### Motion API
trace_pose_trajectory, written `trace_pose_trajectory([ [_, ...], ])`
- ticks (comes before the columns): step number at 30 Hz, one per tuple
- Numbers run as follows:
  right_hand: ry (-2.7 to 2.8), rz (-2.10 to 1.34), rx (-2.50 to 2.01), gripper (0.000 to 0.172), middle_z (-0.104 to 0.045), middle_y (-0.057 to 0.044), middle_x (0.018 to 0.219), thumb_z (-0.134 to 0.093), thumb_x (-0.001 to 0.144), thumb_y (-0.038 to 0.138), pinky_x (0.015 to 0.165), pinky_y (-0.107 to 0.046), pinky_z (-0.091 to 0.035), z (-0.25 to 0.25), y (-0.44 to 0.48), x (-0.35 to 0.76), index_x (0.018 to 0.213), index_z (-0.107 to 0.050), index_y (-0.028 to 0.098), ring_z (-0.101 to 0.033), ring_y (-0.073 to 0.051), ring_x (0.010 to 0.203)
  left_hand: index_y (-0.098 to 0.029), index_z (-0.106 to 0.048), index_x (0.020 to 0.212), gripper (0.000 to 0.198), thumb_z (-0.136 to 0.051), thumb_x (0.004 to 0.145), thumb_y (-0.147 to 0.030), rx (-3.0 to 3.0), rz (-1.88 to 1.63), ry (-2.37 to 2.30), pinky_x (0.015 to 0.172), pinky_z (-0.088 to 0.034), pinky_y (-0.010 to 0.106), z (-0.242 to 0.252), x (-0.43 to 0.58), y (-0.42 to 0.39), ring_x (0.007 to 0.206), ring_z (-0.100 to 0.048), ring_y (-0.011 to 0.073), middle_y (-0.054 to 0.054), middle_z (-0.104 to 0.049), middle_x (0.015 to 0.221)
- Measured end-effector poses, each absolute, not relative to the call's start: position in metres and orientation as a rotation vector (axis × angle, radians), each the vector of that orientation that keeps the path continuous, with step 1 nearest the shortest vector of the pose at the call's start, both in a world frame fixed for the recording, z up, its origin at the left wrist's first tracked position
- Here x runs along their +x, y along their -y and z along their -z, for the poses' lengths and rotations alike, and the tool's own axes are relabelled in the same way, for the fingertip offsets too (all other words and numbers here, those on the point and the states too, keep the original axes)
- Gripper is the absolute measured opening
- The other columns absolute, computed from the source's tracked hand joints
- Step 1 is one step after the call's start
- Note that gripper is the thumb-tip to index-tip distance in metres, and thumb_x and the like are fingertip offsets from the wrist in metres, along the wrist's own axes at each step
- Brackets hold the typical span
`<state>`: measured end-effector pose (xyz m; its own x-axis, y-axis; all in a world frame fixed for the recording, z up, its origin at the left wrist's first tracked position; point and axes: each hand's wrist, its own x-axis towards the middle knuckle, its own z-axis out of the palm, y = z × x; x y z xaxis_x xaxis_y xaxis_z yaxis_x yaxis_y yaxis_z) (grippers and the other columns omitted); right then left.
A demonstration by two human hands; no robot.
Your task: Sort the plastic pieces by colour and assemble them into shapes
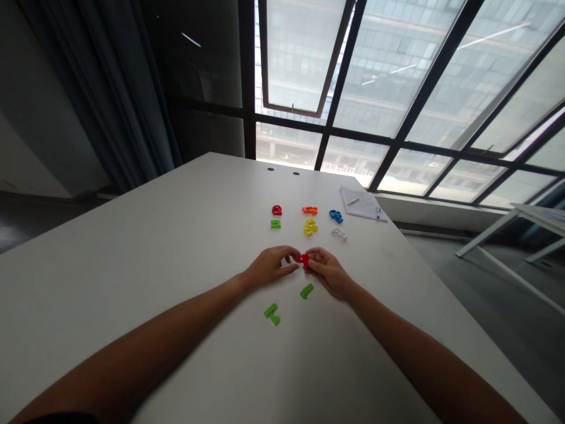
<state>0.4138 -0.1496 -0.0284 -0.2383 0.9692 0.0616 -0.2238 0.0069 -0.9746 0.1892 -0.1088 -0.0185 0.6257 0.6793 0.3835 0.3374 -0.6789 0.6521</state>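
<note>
Between my two hands, just above the white table (198,235), is a small red piece (305,261). My right hand (329,272) pinches it from the right. The fingertips of my left hand (272,265) meet its left end, thumb and fingers curved round with a gap between them. Nearer to me lie two loose green pieces, a curved one (306,291) below the red piece and a branched one (272,314) further left. Beyond my hands sit a red piece (276,210), a green piece (276,224), an orange piece (309,210) and a yellow piece (310,228).
At the right of the far group are a blue piece (336,216) and a white piece (339,234). Papers (359,203) with pens lie near the table's right edge. Windows rise behind the table, and another table (541,217) stands at the right.
</note>
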Motion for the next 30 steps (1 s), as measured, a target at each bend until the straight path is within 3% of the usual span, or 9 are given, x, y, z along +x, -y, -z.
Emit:
trace_pose_trajectory([
  [7,1.089,-1.602,-0.837,0.044,-0.071,-0.002,0.092,-0.092,0.073,0.040,0.080,-0.031,-0.057,0.030,0.148,0.414,0.103,-0.067,0.020,-0.068,-0.016,0.079,-0.023,-0.070,0.107,0.020,-0.063,0.095,-0.037,2.361,-0.893,-0.810,0.071,-0.051,0.025,0.022,0.189,0.106,0.084,-0.066,0.0150,0.002,-0.072,0.100],
  [17,1.313,-1.164,-0.974,0.046,-0.068,-0.001,0.088,-0.080,0.082,0.052,0.068,-0.032,-0.057,0.038,0.148,0.403,0.109,-0.060,0.022,-0.068,-0.017,0.072,-0.023,-0.071,0.100,0.026,-0.066,0.093,-0.048,2.386,-0.921,-0.982,0.070,-0.048,0.026,0.027,0.189,0.103,0.082,-0.065,0.0163,0.001,-0.072,0.093],
  [25,1.422,-1.090,-1.009,0.032,-0.069,-0.001,0.086,-0.074,0.086,0.044,0.068,-0.030,-0.057,0.039,0.149,0.403,0.103,-0.062,0.020,-0.066,-0.015,0.071,-0.022,-0.069,0.091,0.030,-0.065,0.094,-0.051,2.542,-0.932,-0.948,0.073,-0.047,0.028,0.022,0.188,0.108,0.082,-0.064,0.0169,0.001,-0.072,0.088],
  [30,1.473,-1.030,-1.013,0.036,-0.072,-0.003,0.097,-0.076,0.085,0.040,0.074,-0.035,-0.061,0.042,0.150,0.400,0.113,-0.061,0.022,-0.070,-0.019,0.082,-0.022,-0.071,0.099,0.031,-0.062,0.097,-0.052,2.659,-0.928,-0.853,0.077,-0.048,0.029,0.023,0.187,0.108,0.086,-0.066,0.0179,0.003,-0.075,0.094],
])
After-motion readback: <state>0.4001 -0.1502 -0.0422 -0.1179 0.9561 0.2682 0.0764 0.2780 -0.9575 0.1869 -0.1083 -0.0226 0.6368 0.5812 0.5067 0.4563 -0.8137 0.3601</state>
